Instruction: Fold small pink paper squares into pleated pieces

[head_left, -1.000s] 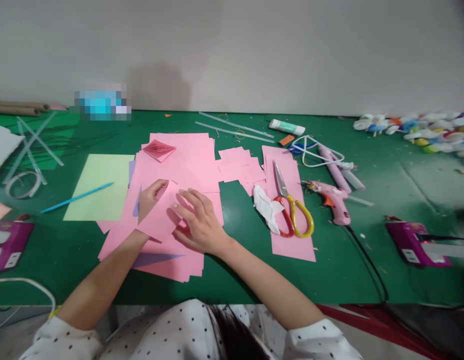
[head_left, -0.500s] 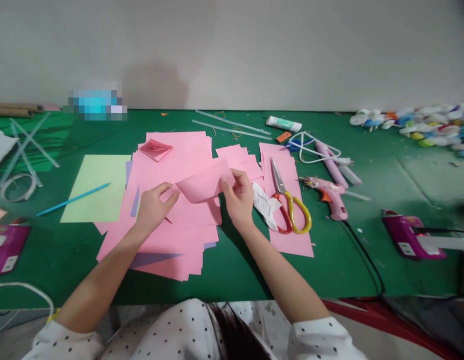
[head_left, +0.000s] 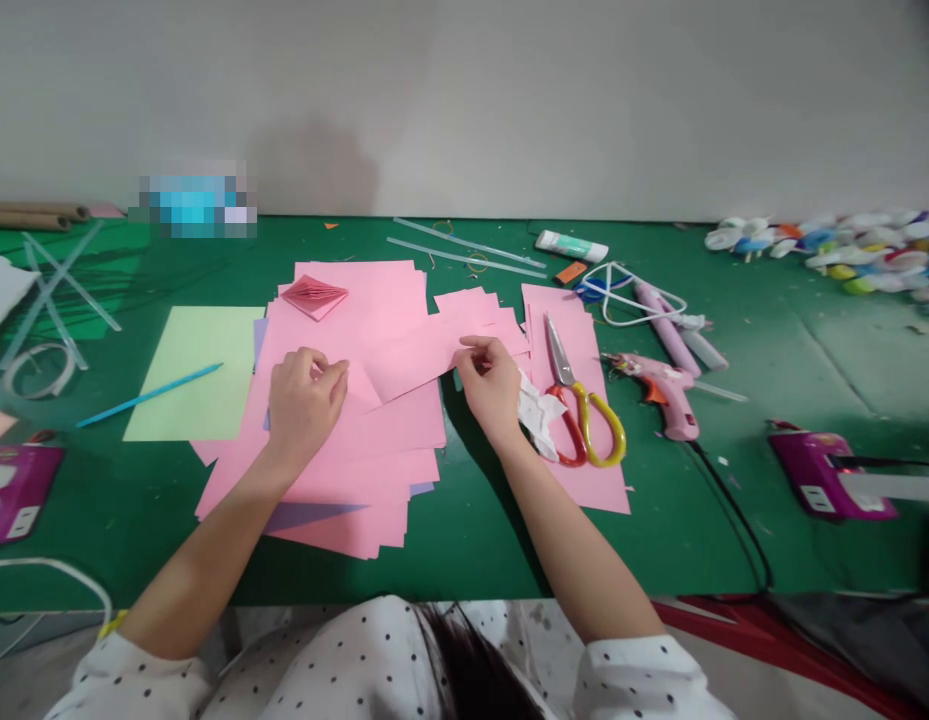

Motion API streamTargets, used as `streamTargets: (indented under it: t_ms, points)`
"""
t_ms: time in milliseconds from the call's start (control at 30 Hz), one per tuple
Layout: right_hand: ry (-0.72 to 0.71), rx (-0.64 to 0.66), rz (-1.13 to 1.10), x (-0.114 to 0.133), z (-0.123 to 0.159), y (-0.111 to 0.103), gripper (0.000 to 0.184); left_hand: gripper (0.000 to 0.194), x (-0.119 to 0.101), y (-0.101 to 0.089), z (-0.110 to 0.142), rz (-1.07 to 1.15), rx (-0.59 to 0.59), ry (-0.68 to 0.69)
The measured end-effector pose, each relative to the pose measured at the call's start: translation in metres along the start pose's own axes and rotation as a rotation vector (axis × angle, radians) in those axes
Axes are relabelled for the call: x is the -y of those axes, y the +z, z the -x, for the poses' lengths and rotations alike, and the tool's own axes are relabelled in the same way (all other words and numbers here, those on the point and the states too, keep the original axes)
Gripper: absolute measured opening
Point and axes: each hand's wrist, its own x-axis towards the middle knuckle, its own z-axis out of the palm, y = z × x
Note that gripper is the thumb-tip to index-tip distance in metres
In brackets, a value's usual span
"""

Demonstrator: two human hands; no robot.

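Note:
A small pink paper sheet is stretched between both my hands just above a spread pile of pink paper sheets on the green table. My left hand pinches the sheet's left corner with curled fingers. My right hand pinches its right edge between thumb and fingertips. A folded pink paper piece with pleats lies at the pile's far left.
Red-and-yellow scissors lie on a pink strip beside a crumpled white scrap. A pink glue gun, glue sticks, a glue tube, a light green sheet with a blue stick, purple devices and coloured caps surround the work.
The small pink sheet was lifted off the pile, turned and pulled out flat between both hands. My right hand moved right toward the scissors; my left hand shifted slightly up.

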Motion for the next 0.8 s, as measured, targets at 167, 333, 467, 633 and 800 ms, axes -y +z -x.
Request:
streamTargets:
  t_ms: [167,333,467,633,800]
  points:
    - [-0.02,0.095,0.121,0.007,0.004,-0.002,0.033,0.032,-0.005,0.001,0.002,0.019,0.084,0.007]
    - [0.009,0.102,0.077,0.005,0.0,-0.003,0.034,0.034,-0.004,0.004,0.003,-0.024,0.107,0.055]
    - [0.001,0.129,0.085,-0.001,-0.005,-0.006,0.035,0.034,-0.003,0.005,0.004,0.0,0.136,0.082]
    - [-0.064,0.187,0.228,-0.001,-0.004,-0.007,0.033,0.037,-0.006,0.005,0.004,-0.024,0.173,0.07]
    - [-0.137,0.236,0.32,0.001,0.0,-0.008,0.037,0.04,-0.011,0.001,0.003,-0.069,0.218,0.069]
